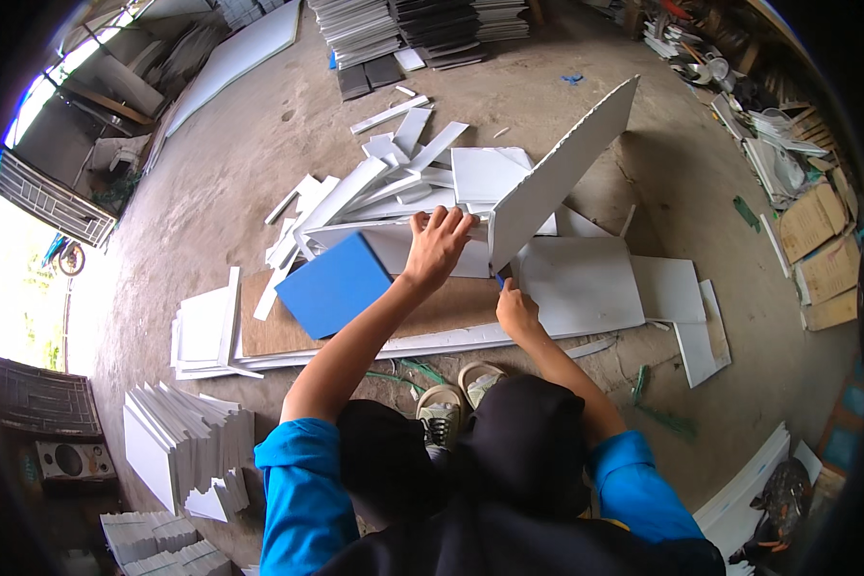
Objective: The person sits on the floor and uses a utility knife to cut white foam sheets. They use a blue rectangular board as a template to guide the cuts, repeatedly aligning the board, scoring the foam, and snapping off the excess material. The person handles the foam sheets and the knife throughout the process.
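A white board stands folded at an angle in front of me; its raised panel [566,168] slants up to the right. My left hand [439,248] curls its fingers over the top edge of the board's left part [384,240]. Closed in a fist, my right hand [516,309] grips a small blue tool [500,281] at the low corner where the two parts meet. Most of that tool is hidden, so its exact kind cannot be told. A blue square panel [334,286] leans against the board, left of my left forearm.
White offcut strips [394,178] lie heaped behind the board. Beneath are a brown sheet [432,309] and a white panel [576,288]. Stacked white pieces [154,437] stand at the near left, with piled sheets [355,29] far off. Cardboard [821,221] lies at the right.
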A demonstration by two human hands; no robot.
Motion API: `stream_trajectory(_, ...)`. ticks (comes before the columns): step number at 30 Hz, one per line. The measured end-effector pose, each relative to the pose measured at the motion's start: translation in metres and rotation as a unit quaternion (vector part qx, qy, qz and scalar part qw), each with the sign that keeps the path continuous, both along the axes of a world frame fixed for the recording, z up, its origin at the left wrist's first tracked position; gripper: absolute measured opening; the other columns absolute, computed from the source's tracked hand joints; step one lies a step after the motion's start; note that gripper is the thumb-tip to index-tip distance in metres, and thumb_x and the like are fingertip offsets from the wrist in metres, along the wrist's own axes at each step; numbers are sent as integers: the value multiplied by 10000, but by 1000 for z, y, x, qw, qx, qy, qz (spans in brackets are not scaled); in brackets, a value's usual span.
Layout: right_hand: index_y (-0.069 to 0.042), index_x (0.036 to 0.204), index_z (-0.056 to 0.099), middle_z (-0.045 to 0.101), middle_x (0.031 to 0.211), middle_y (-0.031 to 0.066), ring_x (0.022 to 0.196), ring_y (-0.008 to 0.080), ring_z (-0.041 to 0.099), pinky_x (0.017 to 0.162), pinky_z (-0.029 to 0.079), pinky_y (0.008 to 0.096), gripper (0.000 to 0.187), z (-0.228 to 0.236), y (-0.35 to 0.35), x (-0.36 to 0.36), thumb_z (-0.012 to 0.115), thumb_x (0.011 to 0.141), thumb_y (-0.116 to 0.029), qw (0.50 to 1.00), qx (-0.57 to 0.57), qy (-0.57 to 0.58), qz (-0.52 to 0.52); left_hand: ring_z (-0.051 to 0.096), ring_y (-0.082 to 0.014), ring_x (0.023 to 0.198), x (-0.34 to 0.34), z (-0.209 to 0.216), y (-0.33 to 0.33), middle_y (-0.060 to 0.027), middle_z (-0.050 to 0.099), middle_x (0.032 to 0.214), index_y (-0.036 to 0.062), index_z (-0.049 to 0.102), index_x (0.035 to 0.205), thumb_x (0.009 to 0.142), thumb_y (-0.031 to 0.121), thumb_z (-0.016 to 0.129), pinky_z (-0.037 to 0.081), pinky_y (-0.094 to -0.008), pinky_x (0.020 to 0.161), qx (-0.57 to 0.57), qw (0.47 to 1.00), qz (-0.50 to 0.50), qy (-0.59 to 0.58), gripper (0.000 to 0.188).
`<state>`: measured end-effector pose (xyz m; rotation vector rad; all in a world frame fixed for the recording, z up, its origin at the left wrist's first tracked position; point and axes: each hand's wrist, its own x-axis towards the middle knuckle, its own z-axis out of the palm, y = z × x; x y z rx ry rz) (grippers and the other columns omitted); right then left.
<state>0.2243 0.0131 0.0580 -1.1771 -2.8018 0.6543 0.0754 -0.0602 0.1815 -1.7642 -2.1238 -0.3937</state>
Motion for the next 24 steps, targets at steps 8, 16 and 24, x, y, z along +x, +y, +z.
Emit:
stream_trajectory(8,11,1011,418,624,751,219,696,353,636,579,528,439,203,-17,3,-14,406,845,-105,999,-5,-29,12,440,-214,950,-5,-4,-2,-52,466,987,91,469,1042,772,184,592,311,-437,791,-10,1000,19,19,311)
stream_trajectory(16,22,1004,422,615,749,232,687,384,623,611,519,457,229,-21,8,-19,422,834,-131,999,-26,-22,15,512,-188,904,-10,4,5,-19,521,926,127,501,1045,699,243,674,368,-395,754,-45,999,17,-8,404)
stream_trajectory(24,-14,930,494,615,632,163,631,325,632,561,505,419,235,8,26,-4,512,831,-226,993,61,-4,103,609,-274,590,-35,9,18,-86,593,610,105,560,863,677,273,705,468,-378,498,-98,992,2,-75,290)
